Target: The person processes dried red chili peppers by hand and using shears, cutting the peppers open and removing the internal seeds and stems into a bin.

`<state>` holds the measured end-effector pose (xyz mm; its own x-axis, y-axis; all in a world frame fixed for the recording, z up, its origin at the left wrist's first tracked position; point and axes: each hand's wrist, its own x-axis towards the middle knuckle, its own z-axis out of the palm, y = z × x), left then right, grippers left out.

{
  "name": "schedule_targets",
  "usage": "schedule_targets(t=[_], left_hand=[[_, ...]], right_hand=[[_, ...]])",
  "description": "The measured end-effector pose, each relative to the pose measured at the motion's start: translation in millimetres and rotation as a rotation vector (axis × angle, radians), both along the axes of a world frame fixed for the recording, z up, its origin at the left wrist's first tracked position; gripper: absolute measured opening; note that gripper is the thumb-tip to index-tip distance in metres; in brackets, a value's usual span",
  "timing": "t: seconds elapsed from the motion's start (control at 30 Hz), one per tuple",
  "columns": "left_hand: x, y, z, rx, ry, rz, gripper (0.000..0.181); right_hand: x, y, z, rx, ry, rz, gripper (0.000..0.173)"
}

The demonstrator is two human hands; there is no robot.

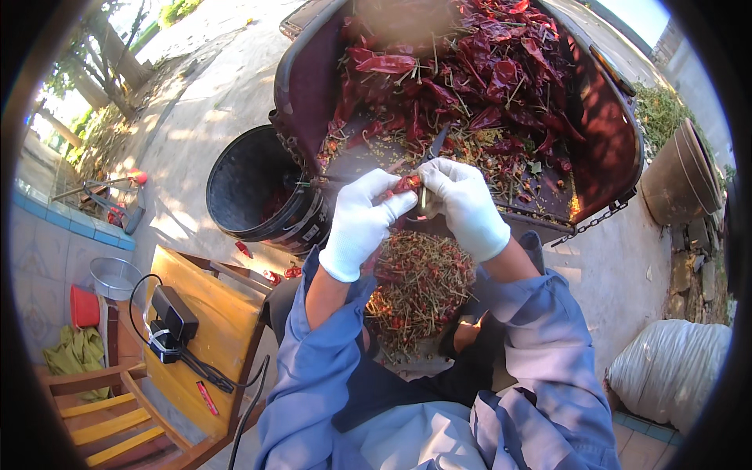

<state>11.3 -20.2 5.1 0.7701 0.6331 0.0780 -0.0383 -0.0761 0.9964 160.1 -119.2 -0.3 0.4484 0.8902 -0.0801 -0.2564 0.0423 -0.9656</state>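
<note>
My left hand (365,220), in a white knit glove, pinches a dried red chili pepper (406,185) between thumb and fingers. Close against it, my gloved right hand (464,202) is closed around a pair of scissors (436,144), whose dark blades point away from me; its fingertips meet the pepper's stem end. The scissors' handles are mostly hidden by the glove. Beyond both hands, a heap of dried red chilies (470,76) fills a dark red metal cart bed (605,123). Cut stems and loose seeds lie along its near edge.
Below my hands is a pile of chili stems (423,288) between my legs. A black bucket (247,182) holding some red chilies stands left of the cart. Wooden furniture (217,305) with a black device and cables is at left; a white sack (670,370) lies at right.
</note>
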Motion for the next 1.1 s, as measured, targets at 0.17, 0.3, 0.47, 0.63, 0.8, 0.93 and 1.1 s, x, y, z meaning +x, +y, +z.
schedule_targets(t=[0.17, 0.3, 0.47, 0.63, 0.8, 0.93, 1.1], left_hand=[[-5, -13, 14, -0.325, -0.236, 0.055, 0.024], [-18, 11, 15, -0.369, -0.295, 0.134, 0.019], [-16, 12, 3, -0.418, -0.351, 0.166, 0.021], [-16, 13, 3, -0.304, -0.213, 0.160, 0.026], [-10, 12, 2, 0.196, -0.075, 0.356, 0.028], [-4, 6, 10, 0.657, -0.038, 0.337, 0.043], [-2, 7, 2, 0.739, -0.068, 0.317, 0.049]], right_hand=[[57, 12, -20, 0.265, 0.647, -0.167, 0.017], [71, 30, -9, -0.019, -1.004, -0.391, 0.019], [62, 67, -31, -0.126, -1.697, -0.375, 0.023], [63, 79, -31, -0.360, -1.568, -0.348, 0.021], [61, 56, -3, -0.047, -0.682, -0.159, 0.029], [35, 27, 10, 0.091, 0.036, 0.141, 0.039], [13, 8, 17, -0.025, 0.082, 0.169, 0.039]])
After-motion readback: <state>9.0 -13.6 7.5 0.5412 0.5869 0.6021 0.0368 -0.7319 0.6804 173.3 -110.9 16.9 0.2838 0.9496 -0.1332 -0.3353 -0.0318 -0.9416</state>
